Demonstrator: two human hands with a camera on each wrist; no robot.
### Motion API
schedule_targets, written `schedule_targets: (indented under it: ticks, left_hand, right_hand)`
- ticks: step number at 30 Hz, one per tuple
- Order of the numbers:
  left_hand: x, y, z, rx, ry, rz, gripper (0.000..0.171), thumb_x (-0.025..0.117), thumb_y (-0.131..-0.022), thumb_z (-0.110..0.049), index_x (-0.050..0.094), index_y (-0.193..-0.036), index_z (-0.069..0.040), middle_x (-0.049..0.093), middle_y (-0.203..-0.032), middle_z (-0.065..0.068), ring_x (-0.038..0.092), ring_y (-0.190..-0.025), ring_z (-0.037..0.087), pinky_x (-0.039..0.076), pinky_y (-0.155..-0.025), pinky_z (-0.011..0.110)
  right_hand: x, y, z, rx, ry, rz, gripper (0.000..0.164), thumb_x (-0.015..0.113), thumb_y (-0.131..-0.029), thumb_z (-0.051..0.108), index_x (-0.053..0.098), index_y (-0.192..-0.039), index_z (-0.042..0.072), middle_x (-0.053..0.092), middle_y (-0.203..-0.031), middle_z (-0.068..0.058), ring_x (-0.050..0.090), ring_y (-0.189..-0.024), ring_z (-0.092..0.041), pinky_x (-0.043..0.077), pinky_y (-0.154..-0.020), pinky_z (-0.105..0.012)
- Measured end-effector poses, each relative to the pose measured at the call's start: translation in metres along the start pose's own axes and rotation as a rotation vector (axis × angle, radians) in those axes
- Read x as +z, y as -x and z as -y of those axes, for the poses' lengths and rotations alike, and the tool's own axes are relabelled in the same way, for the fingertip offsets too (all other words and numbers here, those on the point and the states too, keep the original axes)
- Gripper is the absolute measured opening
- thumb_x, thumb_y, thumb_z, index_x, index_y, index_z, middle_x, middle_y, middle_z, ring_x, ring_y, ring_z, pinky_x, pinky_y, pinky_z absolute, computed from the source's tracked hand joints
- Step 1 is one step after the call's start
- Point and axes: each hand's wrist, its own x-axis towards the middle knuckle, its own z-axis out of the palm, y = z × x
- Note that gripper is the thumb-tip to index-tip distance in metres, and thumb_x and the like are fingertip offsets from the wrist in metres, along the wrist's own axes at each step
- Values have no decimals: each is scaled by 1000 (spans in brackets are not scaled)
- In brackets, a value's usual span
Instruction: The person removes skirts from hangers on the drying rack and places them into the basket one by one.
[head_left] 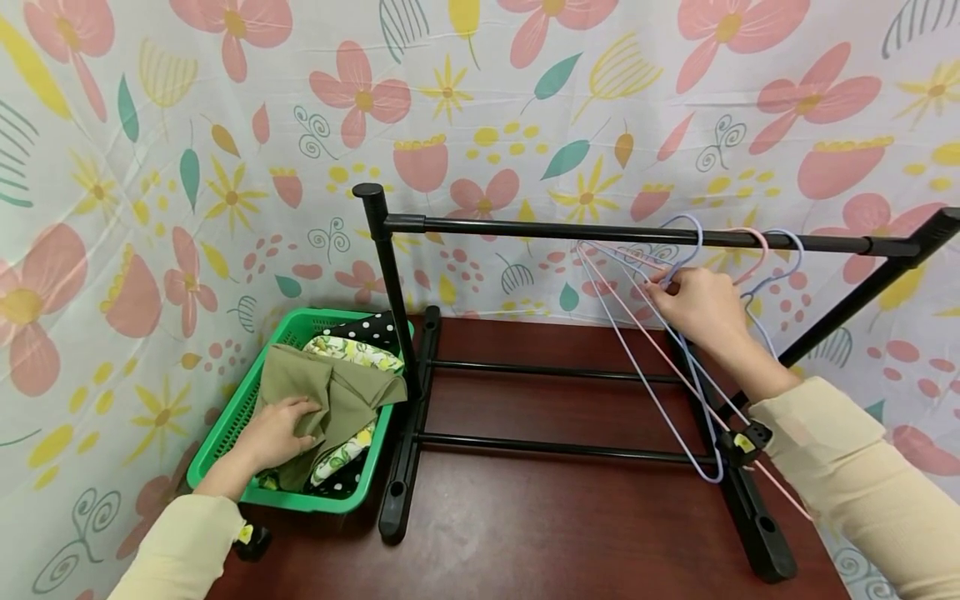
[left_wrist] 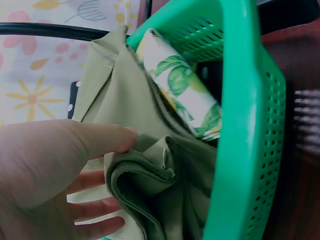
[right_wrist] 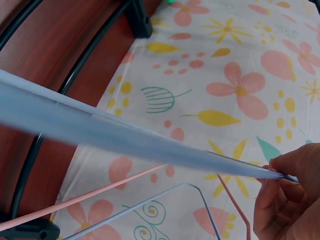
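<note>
In the head view my right hand (head_left: 697, 304) pinches a light-blue hanger (head_left: 686, 242) just under its hook, which loops over the rack's black top rod (head_left: 540, 230). Thumb and index finger of that hand (right_wrist: 285, 195) meet on the hanger (right_wrist: 150, 145) in the right wrist view. Beside it hang a pink hanger (head_left: 763, 246) and a second blue hanger (head_left: 799, 250). At left, my left hand (head_left: 273, 433) rests on an olive-green cloth (head_left: 341, 383) in a green basket (head_left: 225, 433). The left wrist view has its thumb touching a fold, fingers loosely spread.
Under the olive cloth lie a lemon-print cloth (head_left: 360, 352) and a black polka-dot cloth (head_left: 367, 329). The black rack's foot (head_left: 405, 483) stands close to the basket on the dark red-brown table (head_left: 540, 525). A floral curtain (head_left: 480, 100) closes the back and sides.
</note>
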Motion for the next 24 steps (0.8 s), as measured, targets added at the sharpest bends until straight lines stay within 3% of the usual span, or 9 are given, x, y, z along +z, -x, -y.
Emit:
schedule_targets:
  ticks: [3,9,17,20,24]
  left_hand:
    - [5,0,1,-16,7,32,48,68,-82,-18,54,-125,-2,43,-132,28,46,-112,50,42,-83,59]
    - [9,2,2,-53,24,88,46,65,-85,-20,54,-125,-1,42,-131,30,45,-112,50,42,-82,59]
    - [14,4,3,-59,28,119,47,63,-86,-22,53,-125,1,42,-131,32,44,-114,50,41,-83,59]
    - [16,4,4,-63,36,132,48,63,-86,-23,52,-127,1,40,-133,32,43,-115,50,41,-83,59]
    - [17,4,4,-65,43,140,48,62,-86,-22,51,-127,1,41,-133,32,43,-115,50,41,-83,59]
  right_hand:
    - [0,1,-1,-16,-2,-3,37,64,-83,27,55,-53,7,44,-42,-2,44,-42,-26,27,-38,-32]
    - [0,3,-1,-16,-10,19,26,65,-83,27,70,-76,3,60,-54,-10,53,-47,-31,32,-39,-36]
    - [-1,4,-1,18,-11,71,34,64,-84,39,71,-88,5,62,-57,-8,51,-46,-26,32,-38,-35]
    - [0,3,-2,10,-8,83,37,62,-85,42,71,-89,6,62,-58,-7,50,-46,-24,32,-38,-33]
    - [1,5,-1,-15,0,71,36,62,-85,41,71,-78,7,60,-56,-5,49,-44,-22,31,-35,-31]
